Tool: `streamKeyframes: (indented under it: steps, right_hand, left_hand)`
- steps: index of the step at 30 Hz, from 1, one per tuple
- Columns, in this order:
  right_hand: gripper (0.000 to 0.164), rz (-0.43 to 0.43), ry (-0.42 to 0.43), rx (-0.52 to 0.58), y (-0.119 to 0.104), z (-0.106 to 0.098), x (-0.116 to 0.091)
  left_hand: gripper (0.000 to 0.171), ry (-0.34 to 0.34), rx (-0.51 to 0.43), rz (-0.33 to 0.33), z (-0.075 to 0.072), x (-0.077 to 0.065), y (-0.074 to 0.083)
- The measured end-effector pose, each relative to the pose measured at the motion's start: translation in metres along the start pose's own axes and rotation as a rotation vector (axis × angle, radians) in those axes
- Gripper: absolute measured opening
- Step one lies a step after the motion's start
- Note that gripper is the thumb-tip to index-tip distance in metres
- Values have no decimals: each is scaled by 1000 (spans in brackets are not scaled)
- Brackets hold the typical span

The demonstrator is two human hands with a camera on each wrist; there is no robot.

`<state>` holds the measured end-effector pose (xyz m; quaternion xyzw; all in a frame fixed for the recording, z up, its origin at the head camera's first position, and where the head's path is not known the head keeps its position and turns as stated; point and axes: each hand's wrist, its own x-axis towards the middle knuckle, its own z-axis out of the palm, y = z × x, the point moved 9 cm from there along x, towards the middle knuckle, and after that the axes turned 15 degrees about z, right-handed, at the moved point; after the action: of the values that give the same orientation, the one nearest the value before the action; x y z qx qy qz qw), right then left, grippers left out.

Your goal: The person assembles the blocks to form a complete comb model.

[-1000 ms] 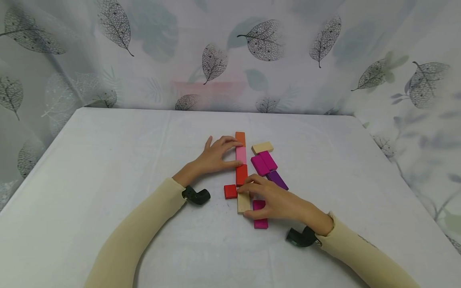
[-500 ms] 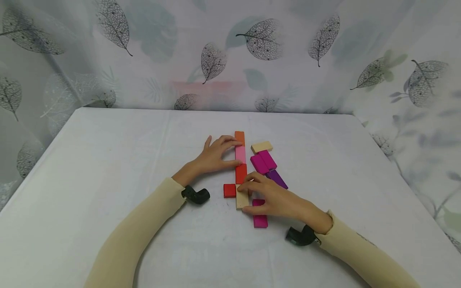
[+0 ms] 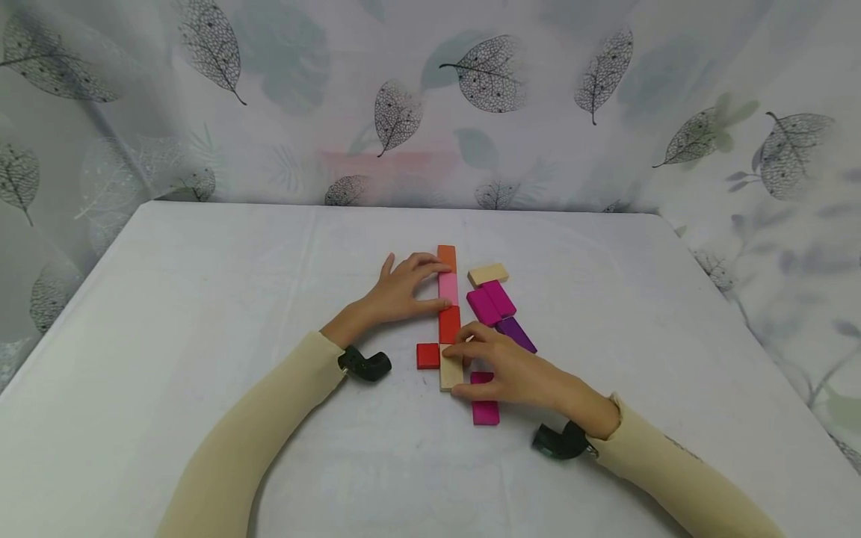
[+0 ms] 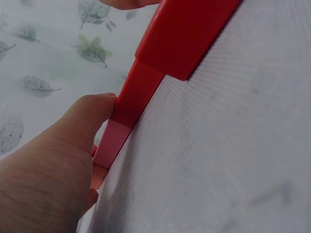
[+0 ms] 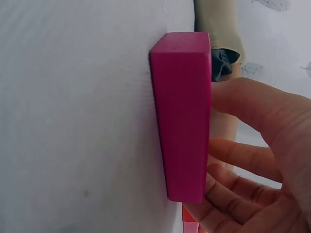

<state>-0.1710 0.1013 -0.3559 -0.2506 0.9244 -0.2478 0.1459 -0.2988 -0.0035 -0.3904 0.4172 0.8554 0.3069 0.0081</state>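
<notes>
Several coloured wooden blocks lie end to end in a row on a white table. My left hand (image 3: 403, 290) rests its thumb and fingertips on that row, at the two ends of the pink block (image 3: 448, 289). Its thumb lies where the red block (image 4: 142, 92) meets the pink one. Farther up is an orange block (image 3: 447, 258). With thumb and fingers my right hand (image 3: 511, 370) holds the plain wooden block (image 3: 451, 373), which meets the red block's near end. A small red block (image 3: 427, 356) sits at its left side. A magenta block (image 5: 182, 116) stands by my right hand, partly hidden under it in the head view.
To the right of the row lie two more magenta blocks (image 3: 491, 302) side by side, a purple block (image 3: 516, 335) and another plain wooden block (image 3: 488, 274). The white table (image 3: 235, 299) ends at a leaf-patterned curtain (image 3: 289, 97).
My right hand has pushed the plain wooden block slightly away from me, up against the red block, within the first half second. The left hand has stayed on the row.
</notes>
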Motion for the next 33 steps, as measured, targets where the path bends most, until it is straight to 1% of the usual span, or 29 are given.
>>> streamKeyframes:
  steps: [4,7,11,16,21,25,33]
  right_hand:
    - [46,-2,15,4,-1,-2,-1]
    - [45,5,10,15,-1,-1,-2]
    - [45,36,-18,17,0,1,-1]
    - [49,72,-54,-16,0,3,0]
    - [51,93,-78,-23,2,6,-2]
    - [49,105,-67,-35,4,4,-4]
    - [44,75,-24,-13,10,0,-12]
  left_hand:
    - [62,4,1,9,0,1,2]
    - [62,0,3,14,1,1,2]
    - [62,0,4,11,1,0,1]
    - [62,11,4,5,0,-1,0]
    - [62,16,3,5,0,-3,0]
    - [61,14,1,5,1,-3,1]
    - [62,8,6,8,-1,-2,1]
